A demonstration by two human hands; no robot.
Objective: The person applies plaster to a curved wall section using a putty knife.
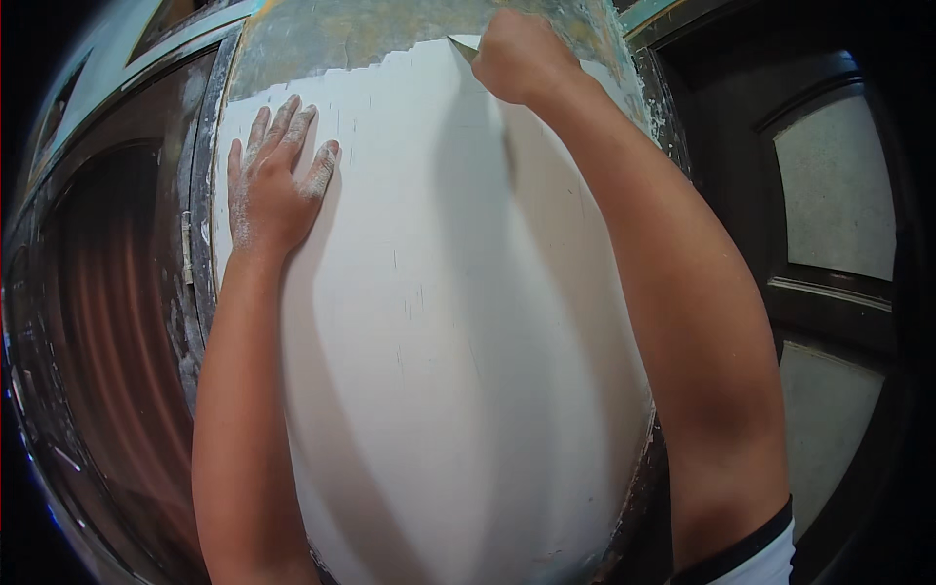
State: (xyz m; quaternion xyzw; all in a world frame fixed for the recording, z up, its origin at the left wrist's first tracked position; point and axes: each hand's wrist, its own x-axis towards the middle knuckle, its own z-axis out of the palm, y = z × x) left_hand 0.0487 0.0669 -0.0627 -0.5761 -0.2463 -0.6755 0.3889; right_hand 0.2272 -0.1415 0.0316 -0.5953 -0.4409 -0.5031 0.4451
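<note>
A white-coated wall panel (380, 244) fills the middle of the view, with a ragged upper edge below a mottled grey-green bare area (341, 29). My left hand (278, 175) lies on the white surface at the upper left, fingers spread and dusted with white powder. My right hand (522, 54) is closed around a metal scraper (461, 47), whose pointed blade is at the ragged edge; its handle is hidden in my fingers. Both forearms cast shadows down the panel.
A dark wooden door (107, 292) with hinges and a paint-spotted frame stands on the left, below a pale teal trim (175, 29). On the right is a dark door (829, 312) with pale frosted panels. Flaking edges border the white panel.
</note>
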